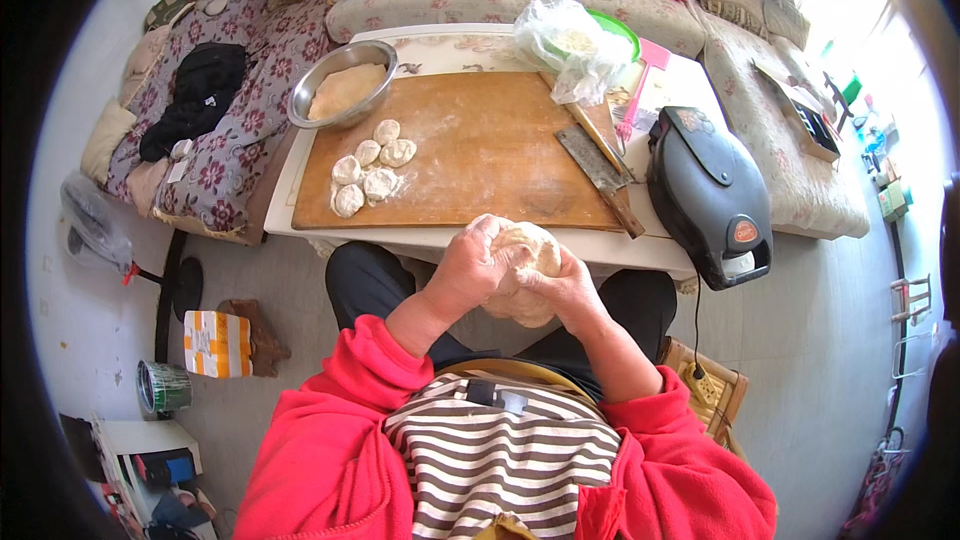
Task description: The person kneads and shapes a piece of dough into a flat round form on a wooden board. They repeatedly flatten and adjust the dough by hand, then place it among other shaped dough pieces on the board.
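Note:
A large lump of pale dough (525, 307) hangs between my hands, just off the near edge of the table. My left hand (466, 262) grips its upper left side with the fingers curled over it. On the right side, my right hand (564, 287) holds it, thumb pressed into the dough near the top. Beyond them lies a floured wooden board (480, 142). Several floured dough balls (380, 183) are grouped on the board's left part. At its right side rest a cleaver (592, 157) and a wooden rolling pin (598, 139), side by side.
A steel bowl of dough (300, 101) stands at the back left. Behind the board are a plastic bag (559, 22), a green basket (616, 28) and a pink silicone brush (636, 97). A dark electric griddle (701, 180) sits at the table's right, its cord (697, 322) hanging down.

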`<state>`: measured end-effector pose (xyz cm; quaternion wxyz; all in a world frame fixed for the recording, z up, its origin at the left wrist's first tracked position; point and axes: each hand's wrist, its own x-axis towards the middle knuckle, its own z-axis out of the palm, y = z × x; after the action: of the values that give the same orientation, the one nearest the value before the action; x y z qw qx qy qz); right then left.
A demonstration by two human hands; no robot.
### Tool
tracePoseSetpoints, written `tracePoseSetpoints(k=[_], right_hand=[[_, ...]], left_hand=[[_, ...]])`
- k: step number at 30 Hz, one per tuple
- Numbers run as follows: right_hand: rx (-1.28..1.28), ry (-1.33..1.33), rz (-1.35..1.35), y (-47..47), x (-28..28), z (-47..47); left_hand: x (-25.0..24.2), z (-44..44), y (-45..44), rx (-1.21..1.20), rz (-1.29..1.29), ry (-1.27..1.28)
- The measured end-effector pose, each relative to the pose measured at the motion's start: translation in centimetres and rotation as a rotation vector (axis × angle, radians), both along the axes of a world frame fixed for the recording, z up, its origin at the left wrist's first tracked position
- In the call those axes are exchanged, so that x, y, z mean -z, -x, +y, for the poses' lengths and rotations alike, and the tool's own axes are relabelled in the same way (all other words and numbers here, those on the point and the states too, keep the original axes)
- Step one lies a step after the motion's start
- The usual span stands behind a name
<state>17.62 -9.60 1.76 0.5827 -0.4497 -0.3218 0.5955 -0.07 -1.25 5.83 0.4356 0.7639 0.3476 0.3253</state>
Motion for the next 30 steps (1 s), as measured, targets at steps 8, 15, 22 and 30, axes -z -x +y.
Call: tracePoseSetpoints(k=[8,15,22,30], right_hand=[[0.073,0.059,0.085,1.1,0.4,-0.7],[0.101,0.034,0.405,-0.3,-0.7,-0.7],[-0.095,-0.068,0.168,-2.4,-0.8,-0.8],[-0.049,-0.007,0.007,-2.6,0.0,0.3]], left_hand=[[1.3,2.9,1.2,-0.016,-0.175,0.367],[0.5,2.6,2.1,0.165,-0.810,0.905],[2.6,1.6,1.9,0.128,-0.502,0.757],[2.1,0.6,1.0,0.040,-0.129,0.232]])
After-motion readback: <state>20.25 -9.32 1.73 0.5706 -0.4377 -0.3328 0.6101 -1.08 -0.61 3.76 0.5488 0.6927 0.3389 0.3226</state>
